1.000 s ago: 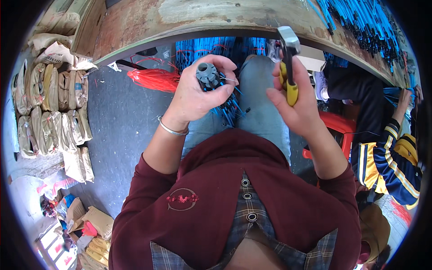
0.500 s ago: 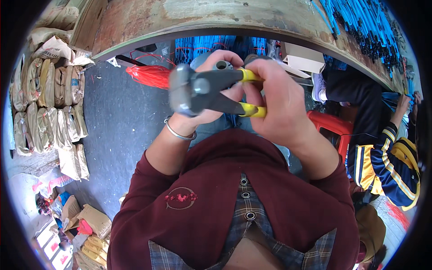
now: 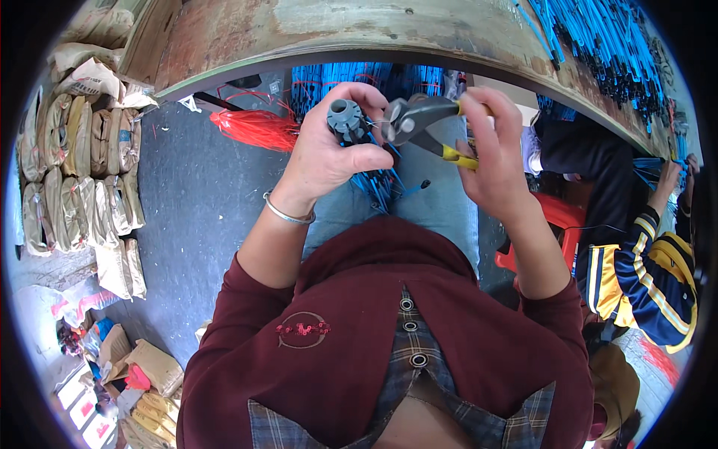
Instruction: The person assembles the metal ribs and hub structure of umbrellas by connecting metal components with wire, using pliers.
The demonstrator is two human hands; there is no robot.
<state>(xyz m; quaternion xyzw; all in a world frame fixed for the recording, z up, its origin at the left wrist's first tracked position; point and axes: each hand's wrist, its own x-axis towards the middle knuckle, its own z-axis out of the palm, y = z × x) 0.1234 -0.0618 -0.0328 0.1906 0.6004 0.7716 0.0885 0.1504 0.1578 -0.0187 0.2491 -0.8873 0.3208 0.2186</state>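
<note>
My left hand (image 3: pixel 318 150) is wrapped round a dark grey ribbed cylinder (image 3: pixel 345 116) with a round hole in its top end. Nippers (image 3: pixel 422 123) with yellow grips are in my right hand (image 3: pixel 493 146), their handles spread apart. The head of the nippers is just right of the cylinder, by a thin wire (image 3: pixel 376 123) that shows between them. Whether the jaws grip that wire, I cannot tell. Thin blue rods (image 3: pixel 380 187) with black ends lie across my lap below the cylinder.
A wooden table (image 3: pixel 329 30) runs across the front, with blue rods (image 3: pixel 598 52) piled at its right. Red strands (image 3: pixel 250 129) lie beyond my left arm. A red stool (image 3: pixel 557 213) and a co-worker's sleeve (image 3: pixel 654 262) are at right. Brown-wrapped bundles (image 3: pixel 82 187) are stacked left.
The nippers have swung right and turned, from in front of my left hand to beside it. My right hand moved right, and the cylinder in my left hand is now in plain sight.
</note>
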